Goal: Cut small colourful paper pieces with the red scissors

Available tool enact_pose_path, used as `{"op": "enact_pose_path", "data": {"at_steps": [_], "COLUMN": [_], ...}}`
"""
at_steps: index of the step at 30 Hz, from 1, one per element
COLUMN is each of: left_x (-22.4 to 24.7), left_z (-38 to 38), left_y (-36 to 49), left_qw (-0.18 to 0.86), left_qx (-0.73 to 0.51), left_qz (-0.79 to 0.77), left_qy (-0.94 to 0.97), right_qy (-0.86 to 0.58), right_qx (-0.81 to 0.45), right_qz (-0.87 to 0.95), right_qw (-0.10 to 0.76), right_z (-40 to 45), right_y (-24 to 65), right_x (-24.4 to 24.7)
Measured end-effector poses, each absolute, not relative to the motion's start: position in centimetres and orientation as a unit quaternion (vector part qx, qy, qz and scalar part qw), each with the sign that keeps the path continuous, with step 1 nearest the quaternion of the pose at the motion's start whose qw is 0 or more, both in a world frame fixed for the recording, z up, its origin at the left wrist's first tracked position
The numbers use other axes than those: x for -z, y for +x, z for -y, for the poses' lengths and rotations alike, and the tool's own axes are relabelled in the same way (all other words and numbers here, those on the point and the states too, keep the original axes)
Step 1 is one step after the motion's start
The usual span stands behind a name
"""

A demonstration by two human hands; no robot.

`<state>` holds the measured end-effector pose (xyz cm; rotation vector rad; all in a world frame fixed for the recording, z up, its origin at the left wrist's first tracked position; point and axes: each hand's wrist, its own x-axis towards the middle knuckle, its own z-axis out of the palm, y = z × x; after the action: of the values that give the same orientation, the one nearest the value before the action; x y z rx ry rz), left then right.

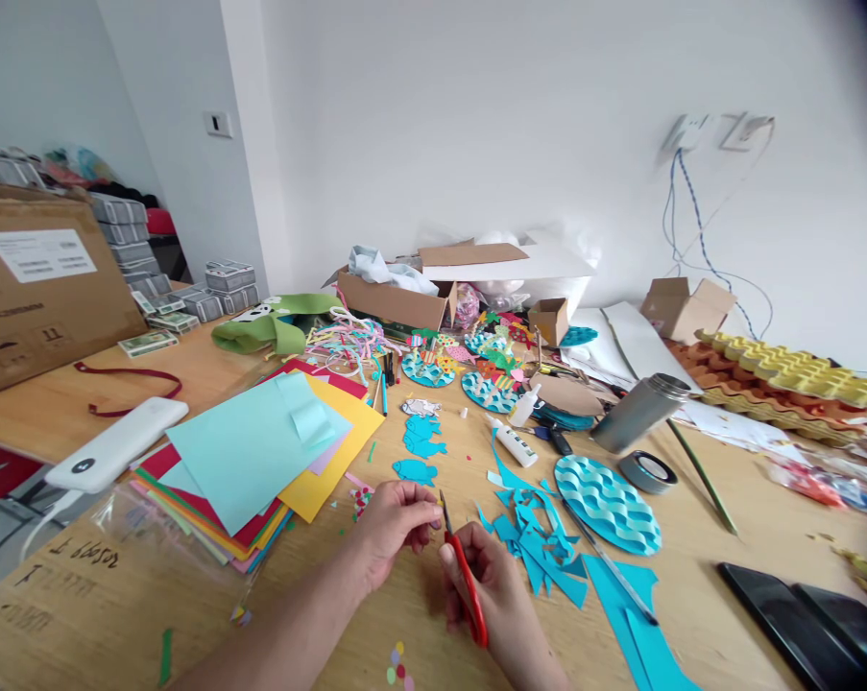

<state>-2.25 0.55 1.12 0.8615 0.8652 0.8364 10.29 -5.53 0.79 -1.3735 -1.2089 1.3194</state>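
Note:
In my right hand is a pair of scissors with red handles, its blades pointing up and away from me. My left hand is closed in a pinch beside the blade tips. A tiny yellowish speck shows near its fingertips; what it holds is too small to name. Just beyond lie blue paper fish, several in a column, with a white drawn fish above them. Blue paper scraps are heaped to the right of my hands.
Coloured paper sheets are stacked at left beside a white power bank. To the right are a glue bottle, a wavy blue oval, a roll of tape, a metal flask and black phones. Cardboard boxes line the wall.

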Motion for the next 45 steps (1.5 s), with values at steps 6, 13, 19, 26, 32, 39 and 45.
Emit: {"op": "enact_pose_path", "data": {"at_steps": [6,13,19,26,32,39,45], "left_x": [-1.22,-1.39,-1.42,-1.16,-1.26,-1.39,-1.43], "left_z": [-0.65,-0.69,-0.8,-0.74,-0.84,-0.71,-0.74], "left_y": [-2.33,-2.47,-2.48,-2.49,-2.49,-2.46,-2.46], "left_qw": [0.738,0.744,0.743,0.741,0.737,0.737,0.734], "left_qx": [-0.376,-0.378,-0.38,-0.372,-0.37,-0.37,-0.37], "left_qz": [-0.396,-0.395,-0.4,-0.395,-0.398,-0.4,-0.403], "left_qy": [0.395,0.386,0.38,0.396,0.401,0.4,0.401], "right_qy": [-0.55,-0.55,-0.551,-0.547,-0.546,-0.548,-0.55], "right_qx": [-0.527,-0.531,-0.533,-0.536,-0.534,-0.537,-0.536], "right_qz": [0.484,0.483,0.481,0.483,0.486,0.485,0.483], "right_qw": [0.429,0.426,0.426,0.425,0.425,0.419,0.42], "right_z": [5.56,5.53,5.57,5.49,5.52,5.54,5.52], "right_y": [10.29,10.25,10.28,10.37,10.28,10.24,10.31], "right_x": [-0.77,-0.85,-0.67,-0.78,-0.98,-1.09,-0.93]}}
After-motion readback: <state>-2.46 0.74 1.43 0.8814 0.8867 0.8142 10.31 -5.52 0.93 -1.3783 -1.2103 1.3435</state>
